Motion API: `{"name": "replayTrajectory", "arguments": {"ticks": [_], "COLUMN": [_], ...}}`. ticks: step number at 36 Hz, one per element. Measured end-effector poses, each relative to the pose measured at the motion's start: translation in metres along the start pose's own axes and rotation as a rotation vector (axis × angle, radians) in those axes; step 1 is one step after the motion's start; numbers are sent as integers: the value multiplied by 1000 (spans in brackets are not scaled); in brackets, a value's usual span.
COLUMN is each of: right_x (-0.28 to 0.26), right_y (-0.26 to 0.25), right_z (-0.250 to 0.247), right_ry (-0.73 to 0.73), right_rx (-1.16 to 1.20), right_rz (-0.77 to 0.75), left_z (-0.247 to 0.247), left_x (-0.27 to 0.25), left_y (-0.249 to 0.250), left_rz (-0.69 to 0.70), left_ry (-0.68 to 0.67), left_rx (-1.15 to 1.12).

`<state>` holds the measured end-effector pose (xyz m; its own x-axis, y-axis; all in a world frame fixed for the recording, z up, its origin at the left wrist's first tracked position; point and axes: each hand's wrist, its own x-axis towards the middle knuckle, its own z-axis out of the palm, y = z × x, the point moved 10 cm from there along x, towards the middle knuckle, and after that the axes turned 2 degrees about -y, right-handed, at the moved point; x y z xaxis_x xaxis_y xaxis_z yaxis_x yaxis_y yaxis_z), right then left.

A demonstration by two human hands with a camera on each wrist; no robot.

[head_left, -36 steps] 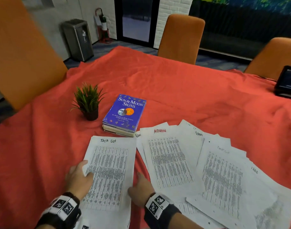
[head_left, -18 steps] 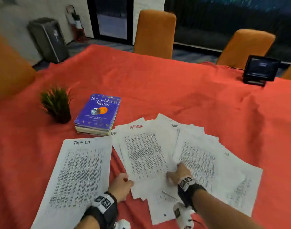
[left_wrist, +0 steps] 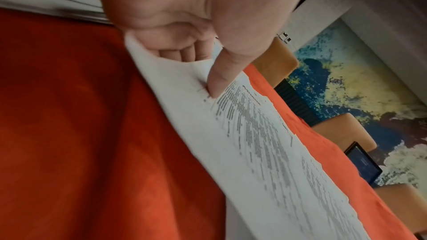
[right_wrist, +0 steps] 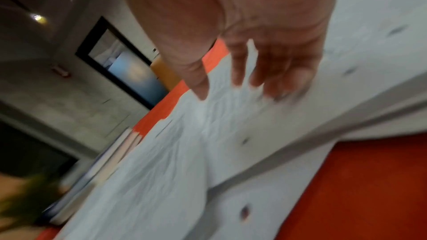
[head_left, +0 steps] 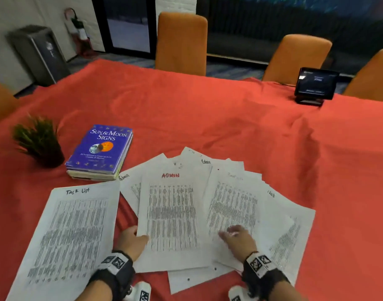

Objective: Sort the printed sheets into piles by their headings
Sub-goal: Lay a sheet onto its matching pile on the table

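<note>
A sheet headed "Task List" [head_left: 73,231] lies alone at the left on the red cloth. To its right spreads a fan of printed sheets [head_left: 273,213]; the top one reads "ADMIN" in red [head_left: 171,213]. My left hand [head_left: 132,240] pinches that ADMIN sheet [left_wrist: 254,143] at its lower left edge, thumb on top and fingers underneath, shown close in the left wrist view. My right hand [head_left: 236,237] is blurred, its fingers spread and straight over the sheets [right_wrist: 184,152] beside it, holding nothing.
A blue book [head_left: 101,148] lies behind the Task List sheet, with a small potted plant [head_left: 39,142] to its left. A dark tablet on a stand [head_left: 314,85] sits at the far right. Orange chairs [head_left: 181,42] line the far edge of the table.
Both hands left the Task List sheet and moved right to the fanned sheets. The left hand took hold of the ADMIN sheet's edge; the right hand shifted across the sheets.
</note>
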<state>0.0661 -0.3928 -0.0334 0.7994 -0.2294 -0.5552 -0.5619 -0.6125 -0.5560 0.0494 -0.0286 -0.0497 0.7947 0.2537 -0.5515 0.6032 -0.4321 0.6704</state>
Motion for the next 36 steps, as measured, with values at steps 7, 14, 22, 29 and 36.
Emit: {"name": "replayTrajectory", "arguments": {"ticks": [7, 14, 22, 29, 36], "right_x": [11, 18, 34, 29, 3], "right_y": [68, 58, 57, 38, 5], "right_z": [-62, -56, -53, -48, 2], "right_ry": [200, 133, 121, 72, -264], "right_rx": [-33, -13, -16, 150, 235], "right_rz": [311, 318, 258, 40, -87], "left_z": [-25, -18, 0, 4, 18], "left_x": [-14, -23, -26, -34, -32], "left_y": [0, 7, 17, 20, 18], "left_rz": [50, 85, 114, 65, 78], "left_ry": [189, 114, 2, -76, -159], "left_rx": [37, 42, -139, -417, -255]}}
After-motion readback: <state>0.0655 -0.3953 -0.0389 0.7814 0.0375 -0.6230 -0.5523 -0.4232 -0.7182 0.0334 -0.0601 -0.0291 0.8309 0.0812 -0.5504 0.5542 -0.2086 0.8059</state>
